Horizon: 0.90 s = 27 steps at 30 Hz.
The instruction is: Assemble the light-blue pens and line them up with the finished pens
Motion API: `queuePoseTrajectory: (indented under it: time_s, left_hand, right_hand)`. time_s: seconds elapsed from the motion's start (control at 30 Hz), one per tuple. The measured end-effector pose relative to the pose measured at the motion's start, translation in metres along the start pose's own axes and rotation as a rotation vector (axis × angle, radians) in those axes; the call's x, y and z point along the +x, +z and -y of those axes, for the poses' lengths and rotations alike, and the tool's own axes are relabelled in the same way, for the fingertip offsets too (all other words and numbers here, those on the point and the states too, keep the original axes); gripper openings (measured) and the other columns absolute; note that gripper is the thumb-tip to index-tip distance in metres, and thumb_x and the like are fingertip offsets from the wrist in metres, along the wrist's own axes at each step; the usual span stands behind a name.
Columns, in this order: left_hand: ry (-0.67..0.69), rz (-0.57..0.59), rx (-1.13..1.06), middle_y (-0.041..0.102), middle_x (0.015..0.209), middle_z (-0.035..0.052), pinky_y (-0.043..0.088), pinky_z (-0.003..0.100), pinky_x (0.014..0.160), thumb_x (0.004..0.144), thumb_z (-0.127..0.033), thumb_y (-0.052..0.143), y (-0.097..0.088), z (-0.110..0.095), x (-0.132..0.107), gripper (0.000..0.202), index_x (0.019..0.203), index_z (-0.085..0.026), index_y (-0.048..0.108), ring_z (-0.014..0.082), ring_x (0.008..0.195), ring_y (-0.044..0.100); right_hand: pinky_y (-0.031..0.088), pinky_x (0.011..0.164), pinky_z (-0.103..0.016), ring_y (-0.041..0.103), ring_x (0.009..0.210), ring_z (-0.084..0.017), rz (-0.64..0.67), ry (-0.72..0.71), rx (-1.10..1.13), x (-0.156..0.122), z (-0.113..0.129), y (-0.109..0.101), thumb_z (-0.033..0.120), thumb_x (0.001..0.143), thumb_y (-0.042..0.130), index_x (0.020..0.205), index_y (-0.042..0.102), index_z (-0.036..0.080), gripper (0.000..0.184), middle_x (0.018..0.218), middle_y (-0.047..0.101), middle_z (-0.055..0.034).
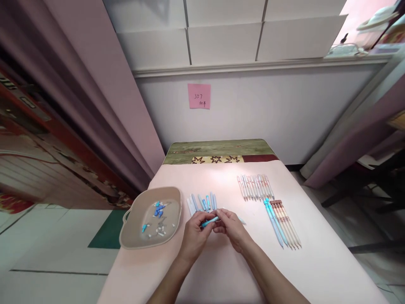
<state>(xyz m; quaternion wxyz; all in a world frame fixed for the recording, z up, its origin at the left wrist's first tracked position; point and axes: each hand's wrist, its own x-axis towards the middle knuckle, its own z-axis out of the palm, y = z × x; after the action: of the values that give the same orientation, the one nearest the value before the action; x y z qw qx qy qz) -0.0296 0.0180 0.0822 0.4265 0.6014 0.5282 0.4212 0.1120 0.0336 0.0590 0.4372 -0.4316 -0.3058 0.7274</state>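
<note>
A light-blue pen piece lies between my two hands, over the middle of the pink-covered table. My left hand is closed around its left end. With the thumb and fingers pinched together, my right hand grips the right end; the exact part there is hidden by the fingers. Just beyond the hands lies a loose row of pale and blue pen barrels, their near ends partly covered by my hands. A pale pointed piece pokes out beside my right hand.
Left stands a beige basket holding several small blue and white parts. Far right lies a row of assembled pens. Nearer are blue pens beside brown-topped pens. A pink note hangs on the wall.
</note>
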Motion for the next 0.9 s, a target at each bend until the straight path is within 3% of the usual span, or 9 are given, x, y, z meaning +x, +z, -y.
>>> queuePoseTrajectory:
  time_s: [0.17, 0.43, 0.57, 0.67, 0.9]
  left_hand:
    - [-0.014, -0.032, 0.008, 0.067, 0.089, 0.0050, 0.052, 0.030, 0.071, 0.072, -0.015, 0.060, 0.002, -0.003, 0.006, 0.019, 0.088, -0.021, 0.069, 0.0197, 0.082, 0.064]
    - [-0.076, -0.068, -0.134, 0.066, 0.089, 0.0041, 0.050, 0.026, 0.069, 0.078, -0.026, 0.063, 0.002, 0.003, 0.010, 0.025, 0.101, -0.018, 0.061, 0.0152, 0.075, 0.062]
    - [-0.162, -0.076, -0.256, 0.066, 0.085, 0.0027, 0.049, 0.024, 0.064, 0.075, -0.028, 0.066, 0.000, 0.017, 0.012, 0.018, 0.089, -0.016, 0.063, 0.0126, 0.068, 0.059]
    - [-0.220, -0.045, -0.336, 0.066, 0.081, 0.0027, 0.049, 0.025, 0.062, 0.072, -0.029, 0.070, -0.001, 0.024, 0.012, 0.019, 0.084, -0.015, 0.063, 0.0131, 0.067, 0.059]
    - [-0.293, 0.038, -0.356, 0.068, 0.088, 0.0068, 0.051, 0.027, 0.063, 0.069, -0.036, 0.073, -0.003, 0.023, 0.008, 0.037, 0.098, -0.015, 0.068, 0.0142, 0.068, 0.060]
  right_hand:
    - [0.051, 0.058, -0.018, 0.062, 0.060, -0.008, -0.013, 0.093, 0.166, 0.008, -0.013, -0.006, 0.044, 0.072, 0.075, 0.082, 0.067, 0.014, 0.033, 0.075, 0.068, -0.0041]
    - [0.054, 0.067, -0.020, 0.066, 0.069, -0.011, 0.010, 0.093, 0.279, 0.007, -0.012, -0.012, 0.033, 0.075, 0.073, 0.084, 0.068, 0.013, 0.022, 0.077, 0.068, -0.0045]
    - [0.055, 0.079, -0.025, 0.068, 0.080, -0.015, -0.007, 0.091, 0.305, 0.004, -0.008, -0.016, 0.016, 0.070, 0.067, 0.088, 0.068, 0.012, 0.018, 0.081, 0.069, -0.0062]
    - [0.053, 0.088, -0.028, 0.068, 0.093, -0.018, 0.023, 0.083, 0.318, 0.000, -0.001, -0.018, 0.004, 0.063, 0.060, 0.090, 0.067, 0.013, 0.029, 0.090, 0.071, -0.0073]
    - [0.052, 0.091, -0.028, 0.066, 0.099, -0.019, 0.061, 0.079, 0.280, -0.006, 0.006, -0.020, 0.007, 0.067, 0.062, 0.094, 0.066, 0.012, 0.028, 0.094, 0.071, -0.0084]
